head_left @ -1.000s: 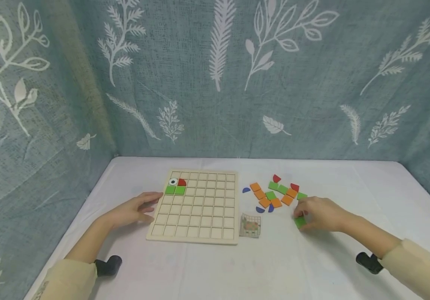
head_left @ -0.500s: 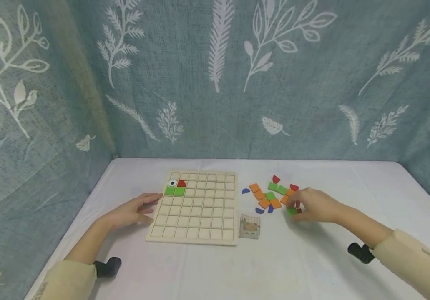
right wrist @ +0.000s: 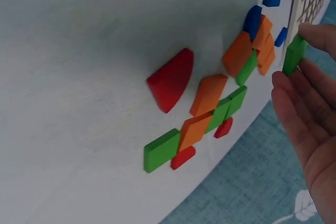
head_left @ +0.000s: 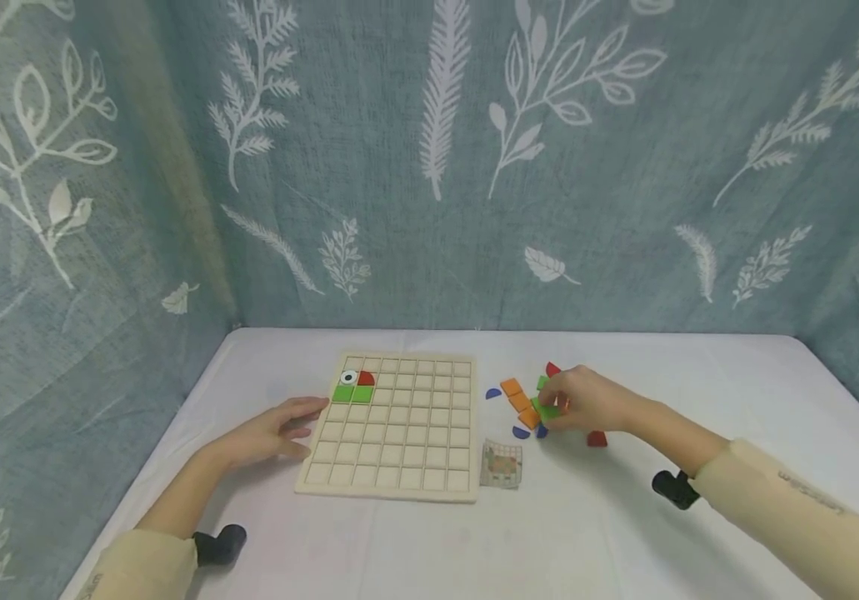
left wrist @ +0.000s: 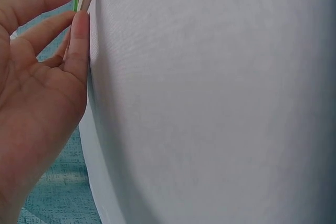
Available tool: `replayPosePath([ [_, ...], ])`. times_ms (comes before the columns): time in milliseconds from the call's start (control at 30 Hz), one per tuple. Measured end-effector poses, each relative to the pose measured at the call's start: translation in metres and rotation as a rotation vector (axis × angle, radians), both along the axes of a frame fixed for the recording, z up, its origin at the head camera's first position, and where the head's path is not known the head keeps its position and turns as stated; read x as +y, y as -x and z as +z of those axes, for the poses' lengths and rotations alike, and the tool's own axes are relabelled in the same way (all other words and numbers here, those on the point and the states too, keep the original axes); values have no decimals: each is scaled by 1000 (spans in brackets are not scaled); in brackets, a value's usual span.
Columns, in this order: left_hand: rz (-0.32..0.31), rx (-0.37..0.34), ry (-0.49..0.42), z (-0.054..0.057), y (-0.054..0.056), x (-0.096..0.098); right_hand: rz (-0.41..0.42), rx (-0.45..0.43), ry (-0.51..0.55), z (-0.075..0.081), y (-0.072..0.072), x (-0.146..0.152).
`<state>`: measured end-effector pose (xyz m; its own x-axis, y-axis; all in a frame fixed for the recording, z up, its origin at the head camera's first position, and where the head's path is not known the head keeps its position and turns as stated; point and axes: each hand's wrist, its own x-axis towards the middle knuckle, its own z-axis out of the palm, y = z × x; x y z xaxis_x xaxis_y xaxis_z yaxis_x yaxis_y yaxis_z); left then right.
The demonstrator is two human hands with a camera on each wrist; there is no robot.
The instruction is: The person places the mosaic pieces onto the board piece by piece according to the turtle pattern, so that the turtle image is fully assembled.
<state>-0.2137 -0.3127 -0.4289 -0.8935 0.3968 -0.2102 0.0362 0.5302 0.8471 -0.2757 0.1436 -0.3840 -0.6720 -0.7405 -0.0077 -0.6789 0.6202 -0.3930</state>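
Note:
My right hand (head_left: 586, 402) pinches a green square tile (right wrist: 295, 55) between thumb and fingers, raised above the loose pieces. Beside the wooden grid board (head_left: 414, 439), my left hand (head_left: 267, 432) rests with its fingertips at the left edge, fingers loosely extended. In the left wrist view, the fingers (left wrist: 80, 43) meet the board's edge. Toward the board's upper left corner lie a white eye tile (head_left: 349, 377), a red quarter-circle (head_left: 366, 379) and two green squares (head_left: 352, 394).
Right of the board, a small picture card (head_left: 501, 464) lies near orange squares (head_left: 521, 402) and blue half-round pieces (head_left: 521, 432). A separate red quarter-circle (right wrist: 173, 81) sits below the right hand, with a green tile (right wrist: 161, 150) further off. Patterned curtains (head_left: 399, 167) enclose the table.
My right hand has lifted the green tile and carried it left over the loose pieces, uncovering the red quarter-circle. The left hand stays at the board's edge. The head view has tilted slightly.

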Motion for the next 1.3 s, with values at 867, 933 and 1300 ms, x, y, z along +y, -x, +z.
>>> replayPosePath([
  [867,43,-10,48,0,-2,-2,48,-1,168,8,14,-89],
  [933,48,-11,54,0,-1,-1,79,11,169,8,15,-99],
  [1300,41,-18,35,2,-1,1,91,23,135,8,13,-157],
])
